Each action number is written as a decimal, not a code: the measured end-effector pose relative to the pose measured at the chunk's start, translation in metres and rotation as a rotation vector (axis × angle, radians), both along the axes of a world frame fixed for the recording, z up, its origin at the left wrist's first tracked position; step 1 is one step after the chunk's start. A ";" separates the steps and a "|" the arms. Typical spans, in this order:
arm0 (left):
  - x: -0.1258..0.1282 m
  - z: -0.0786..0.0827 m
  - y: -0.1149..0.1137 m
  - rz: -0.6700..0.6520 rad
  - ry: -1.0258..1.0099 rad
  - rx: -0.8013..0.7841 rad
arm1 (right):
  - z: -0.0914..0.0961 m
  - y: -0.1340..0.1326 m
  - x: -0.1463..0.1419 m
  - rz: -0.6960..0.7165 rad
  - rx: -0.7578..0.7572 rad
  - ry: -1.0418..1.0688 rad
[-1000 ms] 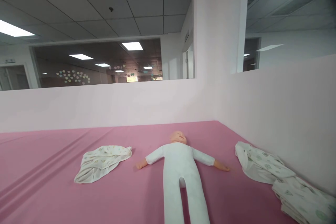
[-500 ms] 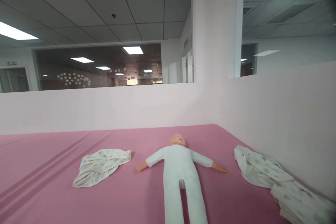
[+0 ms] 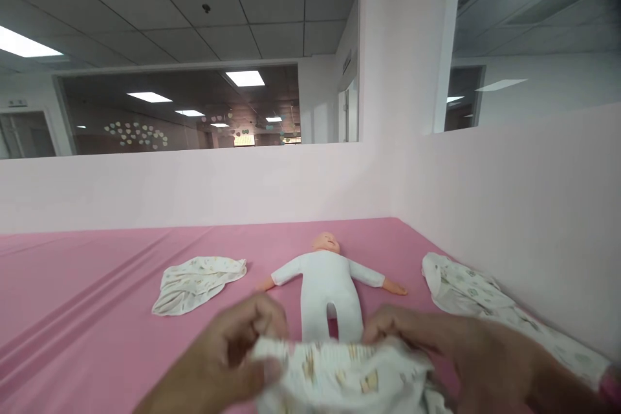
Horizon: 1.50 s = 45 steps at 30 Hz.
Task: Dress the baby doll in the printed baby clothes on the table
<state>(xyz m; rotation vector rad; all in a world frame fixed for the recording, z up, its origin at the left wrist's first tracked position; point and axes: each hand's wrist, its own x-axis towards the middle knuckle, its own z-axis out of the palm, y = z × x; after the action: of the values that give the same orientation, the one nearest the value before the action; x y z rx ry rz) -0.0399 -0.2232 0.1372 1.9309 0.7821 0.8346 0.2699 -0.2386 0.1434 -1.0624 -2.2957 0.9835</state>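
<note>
In both hands, low in front of me, is a pair of white baby pants (image 3: 339,378) with a brown print and a gathered waistband. My left hand (image 3: 237,352) pinches the left end of the waistband. The right end is gripped by my right hand (image 3: 436,343), slightly blurred. Just beyond lies a baby doll (image 3: 327,284) in a white bodysuit, on its back with arms spread and head away from me. The pants and hands hide its lower legs.
A pink sheet (image 3: 97,284) covers the surface. Left of the doll lies a crumpled printed white cloth (image 3: 198,284); more printed white garments (image 3: 470,291) lie along the right wall (image 3: 524,207). A low white wall (image 3: 218,187) with windows above borders the far side.
Both my hands have come into view from below, holding the baby pants up in front of the doll's legs. The camera view has tilted slightly downward.
</note>
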 end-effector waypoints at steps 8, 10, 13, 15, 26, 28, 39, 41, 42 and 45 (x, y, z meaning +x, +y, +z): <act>0.009 0.089 0.013 -0.003 0.027 0.207 | 0.083 0.012 0.022 -0.016 0.166 -0.072; 0.006 0.102 0.011 0.028 0.078 0.277 | 0.091 0.013 0.019 -0.139 0.289 -0.083; 0.005 0.121 0.009 0.108 0.072 0.360 | 0.109 0.014 0.013 -0.246 0.418 -0.035; 0.008 0.130 0.009 0.185 0.090 0.431 | 0.122 0.016 0.009 -0.278 0.484 0.082; 0.028 0.094 0.029 0.927 -0.029 1.029 | 0.120 0.037 -0.019 -0.366 0.775 0.120; 0.030 0.083 0.029 0.742 0.005 0.797 | 0.116 0.038 -0.026 -0.336 0.797 0.076; 0.039 0.090 0.045 0.737 -0.286 0.665 | 0.093 0.057 -0.029 -0.367 0.662 0.062; 0.040 0.097 0.048 0.719 -0.224 0.684 | 0.095 0.058 -0.030 -0.379 0.674 0.073; 0.041 0.099 0.049 0.693 -0.190 0.682 | 0.097 0.058 -0.030 -0.390 0.693 0.076; 0.042 0.102 0.052 0.627 -0.147 0.645 | 0.099 0.060 -0.027 -0.410 0.701 0.091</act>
<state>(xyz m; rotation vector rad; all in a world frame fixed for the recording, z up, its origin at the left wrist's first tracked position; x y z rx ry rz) 0.0021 -0.1715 0.2390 2.1455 1.1486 1.7611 0.2427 -0.1787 0.2423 -1.0662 -1.9783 0.0444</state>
